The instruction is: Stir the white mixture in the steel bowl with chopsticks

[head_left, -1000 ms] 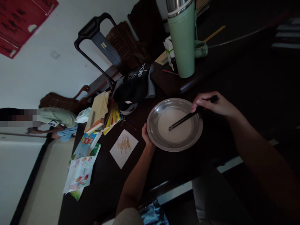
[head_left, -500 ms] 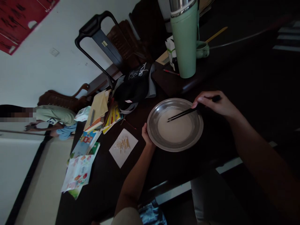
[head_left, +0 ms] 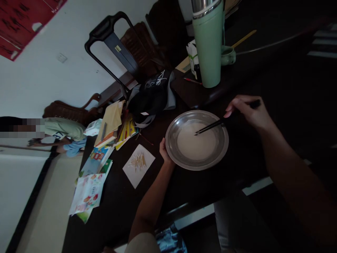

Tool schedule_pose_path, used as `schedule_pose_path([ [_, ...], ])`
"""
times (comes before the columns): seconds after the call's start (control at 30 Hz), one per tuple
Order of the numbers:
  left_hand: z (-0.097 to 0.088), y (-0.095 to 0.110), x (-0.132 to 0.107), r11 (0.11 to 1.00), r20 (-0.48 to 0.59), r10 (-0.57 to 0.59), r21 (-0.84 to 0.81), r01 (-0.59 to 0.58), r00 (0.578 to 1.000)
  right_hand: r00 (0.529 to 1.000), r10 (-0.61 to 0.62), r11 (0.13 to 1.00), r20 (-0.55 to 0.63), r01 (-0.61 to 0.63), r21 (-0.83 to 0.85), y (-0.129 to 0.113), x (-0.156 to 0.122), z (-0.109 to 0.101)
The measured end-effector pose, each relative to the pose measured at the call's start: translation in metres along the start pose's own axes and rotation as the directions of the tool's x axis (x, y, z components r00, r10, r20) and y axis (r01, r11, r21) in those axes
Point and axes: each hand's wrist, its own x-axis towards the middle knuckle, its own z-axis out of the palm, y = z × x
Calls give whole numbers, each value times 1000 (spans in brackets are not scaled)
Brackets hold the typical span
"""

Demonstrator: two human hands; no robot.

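Note:
A round metal bowl (head_left: 171, 137) with a pale liquid batter in it sits on the dark table (head_left: 123, 207). My left hand (head_left: 164, 151) grips the bowl's left rim, fingers closed on it. My right hand (head_left: 249, 110) is closed on a pair of dark chopsticks (head_left: 210, 126), whose tips dip into the batter near the bowl's middle.
A tall green thermos (head_left: 207, 44) and a green mug (head_left: 228, 55) stand behind the bowl. A white paper with small sticks (head_left: 138, 165), piled children's books (head_left: 105, 147) and a black bag (head_left: 151, 96) lie left. Another person (head_left: 58, 135) is at far left by a wooden chair.
My right hand has drawn back to the right and slightly up, carrying the chopstick tips from the bowl's lower middle toward its upper right. My left hand kept its hold on the rim.

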Motion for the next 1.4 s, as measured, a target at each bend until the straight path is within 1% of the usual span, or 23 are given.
schedule_pose_path([
  [0.07, 0, 1, 0, 1000, 2, -8, -1, 8, 1000, 1000, 17, 999, -20, -16, 38, 1, -1, -3],
  [0.13, -1, 1, 0, 1000, 1, -3, -1, 3, 1000, 995, 45, 997, 88, -50, 54, -1, -2, -2],
  [0.2, -2, 0, 0, 1000, -3, 3, 4, -3, 1000, 969, 56, 998, 241, -63, 22, -5, -2, 1],
  [0.27, -3, 0, 1, 1000, -1, 2, 10, -2, 1000, 950, 41, 999, 308, -34, -30, -7, -2, 4],
  [0.33, -3, -1, 2, 1000, 6, 1, 13, -1, 1000, 974, 18, 998, 227, -5, -59, -7, -1, 5],
  [0.43, -3, -1, 2, 1000, 4, 5, 6, -5, 1000, 1000, 4, 1000, 5, -4, -25, -4, 0, 1],
  [0.5, -2, -1, 3, 1000, -4, 8, 6, -8, 1000, 1000, 7, 1000, -14, -7, 13, -3, -1, -2],
  [0.57, -2, -1, 3, 1000, -12, 12, 13, -12, 1000, 994, 18, 1000, 108, -20, 17, -4, -1, -1],
  [0.63, -2, -1, 3, 1000, -23, 20, 19, -20, 1000, 963, 24, 1000, 268, -22, -10, -5, -1, 1],
  [0.7, -3, -1, 3, 1000, -21, 25, 18, -25, 999, 945, 22, 999, 327, -8, -43, -6, -1, 3],
  [0.73, -3, -1, 3, 999, -13, 27, 18, -27, 1000, 957, 16, 999, 291, 0, -53, -5, -1, 3],
  [0.8, -3, -1, 3, 999, 4, 30, 23, -30, 1000, 990, 3, 999, 138, 4, -49, -3, 0, 1],
  [0.87, -3, -1, 2, 999, 10, 34, 30, -34, 999, 1000, -2, 1000, 16, 2, -11, -1, -1, -2],
  [0.9, -3, 0, 2, 999, 10, 37, 32, -37, 999, 1000, 2, 1000, 0, -2, 13, 0, -1, -3],
  [0.93, -2, 0, 2, 999, 10, 41, 33, -41, 999, 1000, 14, 999, 22, -15, 33, -1, -1, -3],
  [1.0, -2, -1, 3, 998, 9, 49, 31, -49, 999, 989, 39, 998, 143, -46, 46, -3, -1, -2],
  [1.07, -3, -1, 4, 998, 7, 55, 29, -55, 998, 958, 42, 999, 283, -48, 15, -6, -1, 1],
  [1.1, -3, -1, 4, 998, 5, 56, 29, -57, 998, 948, 32, 999, 318, -30, -10, -7, 0, 3],
  [1.17, -4, -2, 5, 998, 0, 55, 29, -55, 998, 961, -2, 999, 276, 16, -48, -6, 1, 4],
  [1.23, -5, -2, 5, 998, -9, 51, 31, -51, 999, 992, -29, 998, 122, 36, -51, -3, 1, 1],
  [1.3, -5, -2, 5, 998, -17, 53, 34, -53, 998, 999, -34, 999, -11, 34, -16, 0, 1, -3],
  [1.33, -5, -2, 5, 998, -16, 56, 36, -55, 998, 999, -27, 1000, -33, 27, 3, 1, 1, -4],
  [1.4, -5, -2, 5, 998, -6, 56, 41, -55, 998, 999, 6, 1000, 33, -7, 31, 0, 0, -4],
])
